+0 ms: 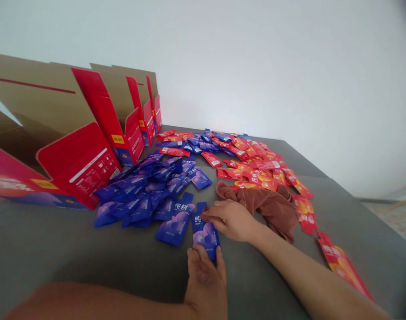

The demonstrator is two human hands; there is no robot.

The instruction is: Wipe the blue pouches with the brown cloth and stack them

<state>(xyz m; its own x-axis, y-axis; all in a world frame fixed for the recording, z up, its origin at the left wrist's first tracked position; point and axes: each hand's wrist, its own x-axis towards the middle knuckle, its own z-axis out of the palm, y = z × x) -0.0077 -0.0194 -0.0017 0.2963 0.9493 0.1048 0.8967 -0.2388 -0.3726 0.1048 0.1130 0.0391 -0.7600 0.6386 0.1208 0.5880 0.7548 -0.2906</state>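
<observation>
Flat blue pouches [148,189] and red-orange pouches [261,175] look smooth, faintly glossy plastic, the crumpled brown cloth [278,209] matt, the open red boxes [85,162] smooth cardboard, the grey bench [249,284] matt.

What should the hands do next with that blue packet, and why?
Probably slide the brown cloth gently down the blue packet, because the right hand pinches the cloth over the packet's upper part, while the left hand holds the lower end on the grey table.
</observation>
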